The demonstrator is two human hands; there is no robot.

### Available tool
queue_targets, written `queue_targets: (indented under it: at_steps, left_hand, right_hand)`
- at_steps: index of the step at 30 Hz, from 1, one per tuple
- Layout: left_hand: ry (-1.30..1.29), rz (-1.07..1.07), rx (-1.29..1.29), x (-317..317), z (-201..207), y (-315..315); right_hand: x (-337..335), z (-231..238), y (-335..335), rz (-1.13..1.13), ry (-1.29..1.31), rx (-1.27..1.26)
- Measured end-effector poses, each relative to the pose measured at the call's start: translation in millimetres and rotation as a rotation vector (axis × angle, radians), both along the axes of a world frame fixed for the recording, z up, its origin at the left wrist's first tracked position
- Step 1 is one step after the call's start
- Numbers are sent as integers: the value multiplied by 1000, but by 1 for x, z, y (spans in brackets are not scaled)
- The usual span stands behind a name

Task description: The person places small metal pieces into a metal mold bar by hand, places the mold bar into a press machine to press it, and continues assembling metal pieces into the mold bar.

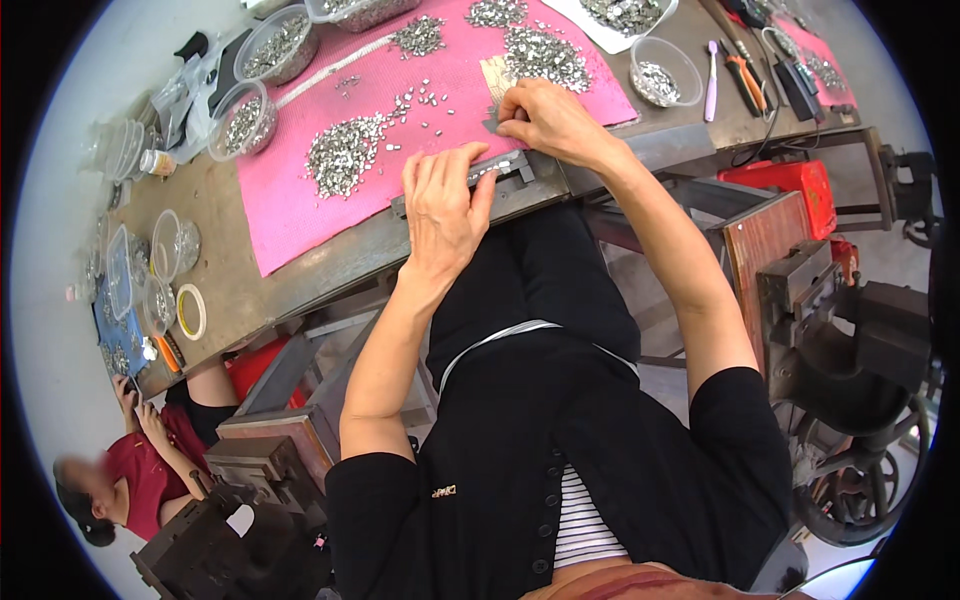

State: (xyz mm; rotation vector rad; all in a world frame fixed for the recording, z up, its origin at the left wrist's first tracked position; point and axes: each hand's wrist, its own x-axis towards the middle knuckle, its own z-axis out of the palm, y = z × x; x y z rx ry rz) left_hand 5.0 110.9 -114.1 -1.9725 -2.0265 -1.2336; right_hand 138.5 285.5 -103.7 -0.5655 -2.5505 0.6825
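A narrow metal fixture (510, 168) lies along the table's front edge, with a row of small shiny pieces showing in it. My left hand (440, 215) is laid over its left part, fingers across the top and thumb along the near side, holding it. Just beyond the fixture's right end, my right hand (555, 120) is closed, thumb and fingertips pinched together. A dark grey flat bit shows by those fingertips; what they grip is too small to make out. Behind that hand is a heap of small silvery metal pieces (548, 60). Another heap (345, 155) lies left of my left hand.
A pink mat (290, 220) covers much of the table. Clear tubs (276, 45) of metal parts stand at the back left, another tub (665, 72) at right beside a toothbrush (711, 82) and orange-handled pliers (745, 80). A co-worker (150, 460) sits at far left.
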Motion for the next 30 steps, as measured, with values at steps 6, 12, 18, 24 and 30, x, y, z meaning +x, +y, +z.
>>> queue_targets:
  at_steps: [6, 12, 18, 24, 30]
  left_hand:
    - [32, 97, 116, -5, -12, -17]
    - [139, 154, 139, -1, -26, -18]
    - [302, 164, 95, -1, -28, -19]
    - [252, 195, 184, 2, -32, -15]
    - [298, 204, 183, 2, -32, -15]
  right_hand:
    - [-7, -3, -1, 46, -127, 127]
    - [8, -3, -16, -78, 142, -141]
    - [15, -13, -48, -136, 329, -426]
    - [13, -28, -57, -25, 393, -441]
    - [14, -28, -54, 47, 417, -310]
